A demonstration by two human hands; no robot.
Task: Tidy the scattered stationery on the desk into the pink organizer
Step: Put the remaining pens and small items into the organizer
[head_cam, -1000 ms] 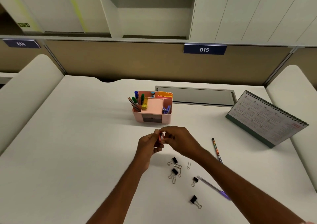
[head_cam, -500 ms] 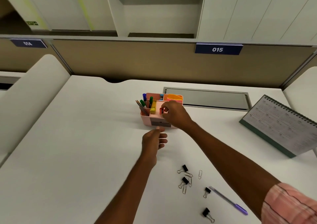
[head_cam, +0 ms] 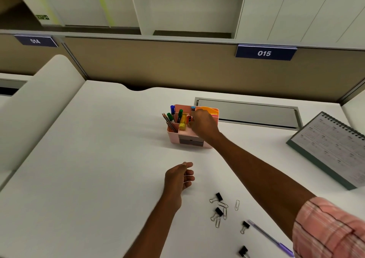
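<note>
The pink organizer [head_cam: 173, 139] is a small plastic box with little rooms inside, and it sits near the back of the smooth white tabletop [head_cam: 94, 178]. Round markers, thin pencils [head_cam: 169, 122] and a fat yellow stick [head_cam: 182, 121] stand up in it. The right hand [head_cam: 204, 123] reaches over the box with bent fingers at a small red thing [head_cam: 188, 118]; I cannot tell if it grips it or just touches it. The left hand [head_cam: 180, 175] rests on the tabletop, loose and holding nothing. Nearer to the person lie black binder clips [head_cam: 218, 196] with wire handles, shiny bent paper clips [head_cam: 237, 205] and a long purple pen [head_cam: 270, 238]. A desk calendar [head_cam: 331, 149] with a wire spiral stands on the right.
</note>
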